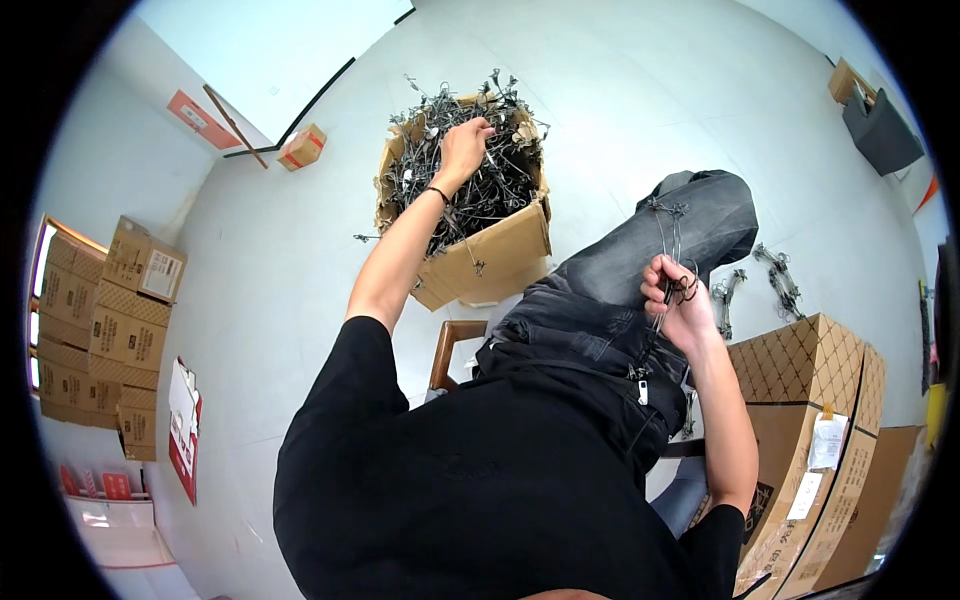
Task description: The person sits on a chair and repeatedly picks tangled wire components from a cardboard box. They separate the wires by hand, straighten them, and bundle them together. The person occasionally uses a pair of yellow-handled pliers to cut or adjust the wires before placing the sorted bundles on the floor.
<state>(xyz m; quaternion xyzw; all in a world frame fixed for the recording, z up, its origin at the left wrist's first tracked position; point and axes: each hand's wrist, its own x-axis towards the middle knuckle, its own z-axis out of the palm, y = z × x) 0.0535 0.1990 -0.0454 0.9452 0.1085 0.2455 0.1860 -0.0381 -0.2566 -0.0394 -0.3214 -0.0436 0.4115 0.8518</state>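
A brown cardboard box (490, 255) on the floor in front of me is heaped with a tangle of thin metal wire pieces with dark clip-like ends (505, 190). Over the heap, my left hand (464, 150) has its fingers drawn together among the wires; what they pinch cannot be made out. My right hand (684, 302) is closed round a small bunch of the wire pieces (672, 232), held above my thigh. The bunch sticks out above and below the fist, with clip-like ends at the top.
More bundles of wire pieces (778, 280) lie on the floor past my right knee. A large cardboard carton (800, 400) stands close at my right. Stacked cartons (110, 320) line the left wall, and a small box (303, 147) sits at the far left. Beneath me is a wooden-framed chair (447, 350).
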